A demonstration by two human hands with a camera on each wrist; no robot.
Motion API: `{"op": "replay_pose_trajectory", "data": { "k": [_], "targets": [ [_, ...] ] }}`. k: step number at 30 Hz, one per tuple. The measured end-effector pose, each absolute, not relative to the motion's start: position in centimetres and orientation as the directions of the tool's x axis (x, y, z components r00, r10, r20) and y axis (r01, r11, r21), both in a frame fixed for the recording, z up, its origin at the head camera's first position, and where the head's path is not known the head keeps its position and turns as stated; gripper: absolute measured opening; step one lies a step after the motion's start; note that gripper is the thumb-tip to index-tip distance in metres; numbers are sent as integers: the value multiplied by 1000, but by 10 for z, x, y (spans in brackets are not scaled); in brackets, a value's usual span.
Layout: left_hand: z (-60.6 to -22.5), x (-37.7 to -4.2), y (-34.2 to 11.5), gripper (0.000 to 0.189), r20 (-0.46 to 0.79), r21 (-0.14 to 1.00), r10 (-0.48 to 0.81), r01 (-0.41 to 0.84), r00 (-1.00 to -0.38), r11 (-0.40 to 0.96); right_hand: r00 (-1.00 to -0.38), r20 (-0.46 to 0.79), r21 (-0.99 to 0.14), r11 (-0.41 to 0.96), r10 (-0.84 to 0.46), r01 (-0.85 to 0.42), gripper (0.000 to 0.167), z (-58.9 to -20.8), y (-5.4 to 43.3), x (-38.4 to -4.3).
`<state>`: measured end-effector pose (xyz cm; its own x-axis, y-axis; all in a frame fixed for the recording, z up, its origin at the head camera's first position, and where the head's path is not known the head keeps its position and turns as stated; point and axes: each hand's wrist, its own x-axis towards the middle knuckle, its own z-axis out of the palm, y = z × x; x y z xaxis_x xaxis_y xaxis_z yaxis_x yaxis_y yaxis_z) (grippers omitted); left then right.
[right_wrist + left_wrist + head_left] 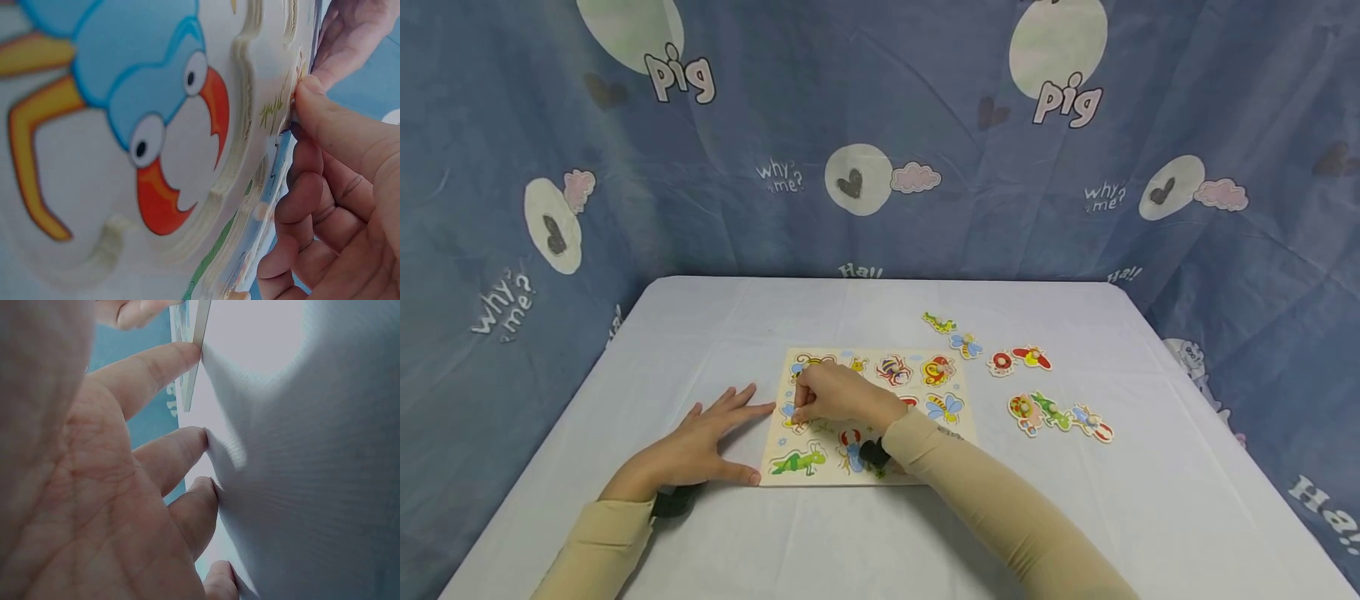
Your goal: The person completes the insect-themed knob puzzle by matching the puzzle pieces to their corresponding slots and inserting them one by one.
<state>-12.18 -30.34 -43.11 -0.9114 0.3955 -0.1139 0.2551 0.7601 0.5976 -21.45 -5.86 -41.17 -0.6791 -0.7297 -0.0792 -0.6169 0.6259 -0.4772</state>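
Observation:
My right hand (842,396) is over the left part of a wooden insect puzzle board (850,478). Its thumb and index finger pinch a small blue-winged puzzle piece (787,412) at the board's left side, mostly covered by the fingers. In the right wrist view, the right hand (337,187) has its other fingers curled under the pinch, close to the board face. My left hand (696,446) lies spread on the table, its index fingertip at the board's left edge and its thumb by the near left corner. In the left wrist view, the left hand's fingertips (197,439) touch the cloth.
To the right of the board lie loose pieces: a caterpillar (939,322), a blue-winged insect (966,345), a ladybug (1002,363), a red-winged insect (1032,357), a grasshopper (1052,412) and others. A white cloth covers the table (1150,517); a blue printed curtain (880,100) surrounds it.

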Motion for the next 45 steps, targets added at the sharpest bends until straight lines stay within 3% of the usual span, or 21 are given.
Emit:
{"op": "replay_pose_trajectory", "data": {
  "k": [13, 27, 34, 45],
  "targets": [
    [-431, -122, -304, 100, -122, 607, 396, 247, -910, 756, -686, -102, -498, 634, -720, -591, 13, -411, -59, -216],
    [-433, -120, -303, 99, -113, 604, 397, 254, -911, 755, -639, -113, -568, 577, -761, -587, 18, -407, -47, -229],
    [-431, -120, -302, 101, -119, 595, 384, 244, -916, 766, -690, -99, -587, 602, -717, -541, 15, -395, -26, -248],
    [-431, -119, -300, 104, -112, 574, 369, 243, -923, 782, -812, -74, -528, 714, -579, -461, 19, -379, 21, -283]
  ]
}}
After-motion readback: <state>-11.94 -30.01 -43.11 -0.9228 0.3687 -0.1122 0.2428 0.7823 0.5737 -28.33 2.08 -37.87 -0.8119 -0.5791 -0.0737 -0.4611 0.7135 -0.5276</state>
